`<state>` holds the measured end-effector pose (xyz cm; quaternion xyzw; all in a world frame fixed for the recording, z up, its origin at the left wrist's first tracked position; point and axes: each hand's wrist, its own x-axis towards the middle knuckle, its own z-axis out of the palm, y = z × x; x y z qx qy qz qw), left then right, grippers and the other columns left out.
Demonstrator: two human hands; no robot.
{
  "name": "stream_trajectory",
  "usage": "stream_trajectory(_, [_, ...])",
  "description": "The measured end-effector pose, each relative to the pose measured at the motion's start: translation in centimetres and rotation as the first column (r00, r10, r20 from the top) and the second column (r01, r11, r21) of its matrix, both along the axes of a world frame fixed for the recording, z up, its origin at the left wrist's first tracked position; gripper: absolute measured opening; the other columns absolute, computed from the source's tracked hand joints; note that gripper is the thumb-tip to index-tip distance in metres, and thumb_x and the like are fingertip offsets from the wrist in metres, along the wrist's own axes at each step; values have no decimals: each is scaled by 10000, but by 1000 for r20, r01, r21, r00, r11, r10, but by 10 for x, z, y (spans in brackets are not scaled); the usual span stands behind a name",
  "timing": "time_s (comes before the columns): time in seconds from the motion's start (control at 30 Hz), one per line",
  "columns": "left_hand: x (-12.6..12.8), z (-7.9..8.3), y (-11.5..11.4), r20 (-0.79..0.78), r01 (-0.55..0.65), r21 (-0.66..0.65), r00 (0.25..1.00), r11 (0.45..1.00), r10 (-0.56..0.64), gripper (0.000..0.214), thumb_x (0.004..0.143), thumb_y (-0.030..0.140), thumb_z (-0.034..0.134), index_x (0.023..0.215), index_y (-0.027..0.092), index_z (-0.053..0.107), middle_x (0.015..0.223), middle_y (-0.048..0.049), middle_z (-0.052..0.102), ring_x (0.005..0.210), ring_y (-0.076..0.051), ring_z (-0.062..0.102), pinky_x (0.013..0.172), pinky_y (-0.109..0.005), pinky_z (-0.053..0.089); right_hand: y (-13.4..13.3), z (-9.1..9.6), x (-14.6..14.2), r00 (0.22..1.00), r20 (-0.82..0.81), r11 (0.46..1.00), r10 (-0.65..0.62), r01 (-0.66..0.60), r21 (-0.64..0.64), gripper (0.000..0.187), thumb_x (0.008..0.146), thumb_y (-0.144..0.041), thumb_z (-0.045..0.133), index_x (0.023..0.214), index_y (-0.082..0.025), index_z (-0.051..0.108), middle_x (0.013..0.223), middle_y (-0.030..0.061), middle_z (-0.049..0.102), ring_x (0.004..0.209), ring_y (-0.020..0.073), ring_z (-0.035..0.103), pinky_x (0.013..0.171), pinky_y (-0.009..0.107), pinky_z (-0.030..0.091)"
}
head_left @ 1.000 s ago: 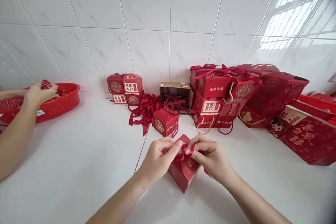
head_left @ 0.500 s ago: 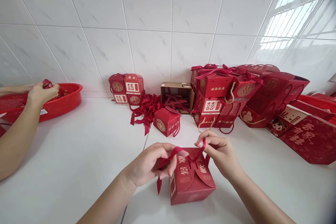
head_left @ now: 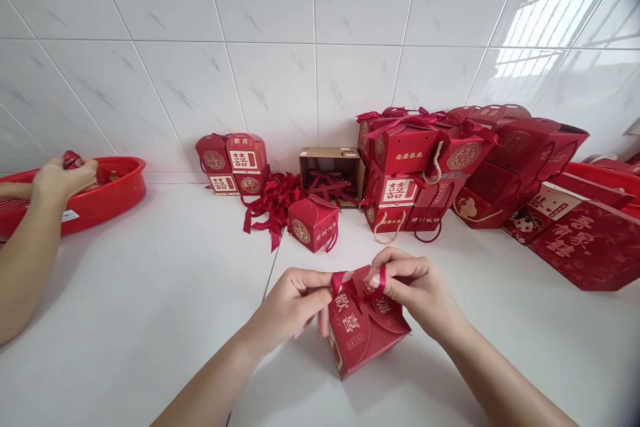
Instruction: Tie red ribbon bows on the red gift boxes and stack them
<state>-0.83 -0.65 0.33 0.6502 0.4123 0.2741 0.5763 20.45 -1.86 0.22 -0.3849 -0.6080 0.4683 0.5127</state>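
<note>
**Glossy crimson fabric ribbon pinched by both hands**

Your left hand: thumb and index closed on a ribbon loop, lower fingers loosely curled by the box's side; can't tell if they touch it. Your right hand: fingertips pinched on another ribbon stretch, rest bent. Red cardboard box with curved flaps and pale gold lettering sits between your hands on the glossy white bench.
</note>
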Motion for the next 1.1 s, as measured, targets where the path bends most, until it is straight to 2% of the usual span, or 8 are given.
stream_trajectory(0.07, [6,-2,-4,-42,-76,219,995,973,87,300,832,191,520,1041,188,735,595,-16,598,479,-85,433,427,-197,327,-2,3,-2,999,2,996,40,-40,-74,201,685,-387,781,607,-205,743,752,27,590,619,120,549,565,251,471])
stream_trajectory(0.2, [12,-6,-7,-49,-146,618,974,773,223,221,838,190,574,965,233,750,823,-41,541,627,-108,476,509,-219,390,-5,5,-10,995,58,988,83,-74,-135,212,610,-386,827,595,-195,737,759,25,593,640,124,550,590,253,463])
stream_trajectory(0.37, [14,-13,-9,-30,-99,787,980,609,198,236,846,131,567,996,247,708,1032,-58,502,673,-94,481,637,-256,474,-6,-2,-21,990,135,997,32,-22,-80,218,633,-355,803,606,-178,680,765,18,574,596,105,481,550,246,411])
stream_trajectory(0.5, [16,-20,-9,-6,-88,857,984,509,180,336,826,35,520,1042,251,660,1116,-65,470,670,-86,463,628,-260,473,-6,-6,-25,974,224,999,-44,45,1,203,666,-224,729,589,-170,549,700,-14,504,552,85,402,506,227,357])
stream_trajectory(0.6, [15,-20,-8,-22,-30,860,995,510,97,368,828,-4,493,1058,248,630,1102,-59,471,661,-74,468,620,-243,469,-5,-6,-25,959,278,998,-51,38,52,176,669,-131,619,597,-182,467,675,-25,469,556,88,405,501,221,347])
stream_trajectory(0.73, [11,-15,-6,-77,79,803,997,590,-28,284,830,0,501,990,213,599,1013,-39,487,745,-85,529,678,-223,479,-6,-5,-23,937,347,991,-31,-15,129,191,640,-91,554,599,-194,398,665,-32,437,567,89,389,495,213,328])
stream_trajectory(0.87, [9,-10,-6,-101,117,747,993,654,-61,212,847,17,481,927,198,558,972,-34,499,880,-118,546,778,-235,481,-6,-3,-20,912,411,981,8,-86,173,134,651,-82,511,621,-188,435,693,-17,447,577,93,397,505,214,342])
stream_trajectory(1.1, [6,-4,-9,-165,142,673,986,726,-40,157,843,50,481,868,205,497,992,-27,491,836,-115,528,758,-249,470,-6,0,-17,887,459,963,47,-163,217,216,648,-84,510,528,-183,360,699,8,490,584,97,417,497,217,340])
